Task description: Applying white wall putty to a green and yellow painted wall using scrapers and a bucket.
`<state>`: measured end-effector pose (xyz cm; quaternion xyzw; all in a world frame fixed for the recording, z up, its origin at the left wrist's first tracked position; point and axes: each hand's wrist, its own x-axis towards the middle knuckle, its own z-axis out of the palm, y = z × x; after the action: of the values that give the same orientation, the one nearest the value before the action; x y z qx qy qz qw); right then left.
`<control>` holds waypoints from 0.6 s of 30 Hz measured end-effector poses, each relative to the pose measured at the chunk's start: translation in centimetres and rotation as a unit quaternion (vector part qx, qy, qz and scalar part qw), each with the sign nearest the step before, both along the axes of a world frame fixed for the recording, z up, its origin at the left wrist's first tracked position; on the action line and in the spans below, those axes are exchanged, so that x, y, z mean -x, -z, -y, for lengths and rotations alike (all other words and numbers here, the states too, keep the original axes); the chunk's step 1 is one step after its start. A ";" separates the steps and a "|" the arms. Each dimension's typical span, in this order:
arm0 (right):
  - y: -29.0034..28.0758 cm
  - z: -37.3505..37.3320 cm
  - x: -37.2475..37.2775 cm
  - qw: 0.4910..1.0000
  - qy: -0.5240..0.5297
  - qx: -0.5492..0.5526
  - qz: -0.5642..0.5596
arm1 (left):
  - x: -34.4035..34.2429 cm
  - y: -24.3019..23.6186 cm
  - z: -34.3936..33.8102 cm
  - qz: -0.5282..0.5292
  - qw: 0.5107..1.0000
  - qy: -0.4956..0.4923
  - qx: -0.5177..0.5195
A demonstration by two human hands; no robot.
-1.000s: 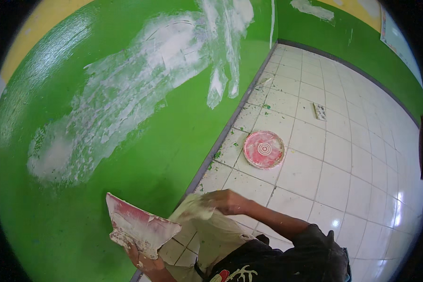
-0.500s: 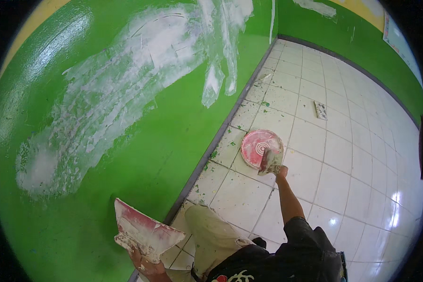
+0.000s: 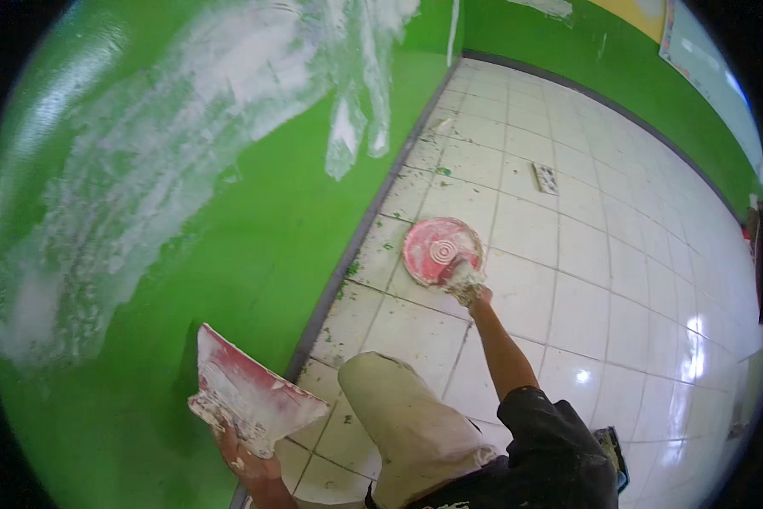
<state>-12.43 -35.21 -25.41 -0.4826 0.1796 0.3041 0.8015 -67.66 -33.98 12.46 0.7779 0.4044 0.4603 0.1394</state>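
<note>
My left hand [image 3: 252, 462], low beside the green wall, grips a wide red putty spreader [image 3: 258, 392] by its lower edge. White putty smears the spreader's face and my fingers. My right hand [image 3: 480, 297] reaches down to the floor, closed round a putty knife [image 3: 464, 278] caked with pale putty. Its blade lies over the near right part of a round red lid [image 3: 428, 242], which has whitish smears and raised rings at its middle. The knife's handle is mostly hidden in my hand.
White putty patches [image 3: 178, 119] cover part of the green wall [image 3: 254, 254]. Dark skirting [image 3: 356, 242] runs along its foot. Green paint flakes [image 3: 353, 268] litter the white tiles near it. A small spotted rectangular piece [image 3: 544, 178] lies beyond the lid. My bent knee [image 3: 381, 390] is between my hands.
The view has shifted, so wall, lid and floor appear farther left. My right hand has turned the putty knife at the lid's edge. My left hand still holds the spreader.
</note>
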 end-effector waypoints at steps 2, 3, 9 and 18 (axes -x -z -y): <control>0.3 -4.3 0.9 1.000 -0.001 -0.002 -0.005 | -0.6 0.0 -1.7 0.133 0.988 0.027 0.074; 0.7 -4.8 -0.2 1.000 0.009 0.005 -0.005 | -2.0 0.7 -3.2 0.267 0.949 0.063 0.156; 3.8 -7.1 -7.7 0.951 -0.021 0.270 0.147 | -13.3 4.3 -9.1 0.492 0.751 0.157 0.411; 5.1 -8.4 -17.1 0.698 -0.192 0.465 0.510 | -18.3 14.1 -10.4 0.488 0.746 0.159 0.423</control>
<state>4.72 -26.84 -30.51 -0.8991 -0.2345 0.0368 0.3677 -49.41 -23.53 -1.66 0.3612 0.3049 0.5304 0.7038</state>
